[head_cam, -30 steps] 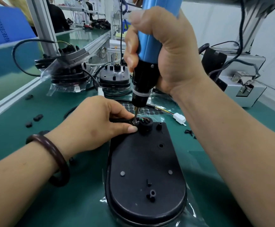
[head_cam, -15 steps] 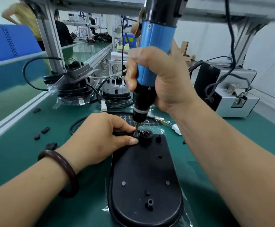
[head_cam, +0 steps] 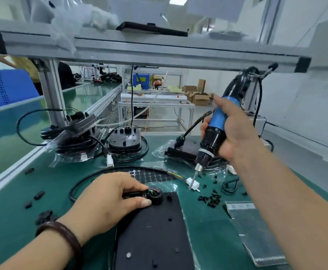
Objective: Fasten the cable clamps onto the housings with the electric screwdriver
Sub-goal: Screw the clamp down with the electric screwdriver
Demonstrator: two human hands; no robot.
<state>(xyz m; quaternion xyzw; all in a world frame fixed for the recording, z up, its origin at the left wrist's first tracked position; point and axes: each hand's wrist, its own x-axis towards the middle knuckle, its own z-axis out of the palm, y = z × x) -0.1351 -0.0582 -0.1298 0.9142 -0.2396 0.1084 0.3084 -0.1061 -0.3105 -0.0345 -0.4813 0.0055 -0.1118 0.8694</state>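
Head view: cable clamp [head_cam: 134,194] is pinched by the left hand [head_cam: 104,201] at the far end of the black housing [head_cam: 155,234]. Electric screwdriver [head_cam: 214,131] is gripped by the right hand [head_cam: 237,133], tilted, right of the housing, bit near a white connector [head_cam: 194,184].

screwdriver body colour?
Blue grip with black nose and top on the electric screwdriver, clearest in the head view.

Green bench mat [head_cam: 9,228] under an aluminium shelf frame [head_cam: 159,53]; white wall [head_cam: 305,106] right (cardboard boxes [head_cam: 198,97] behind).
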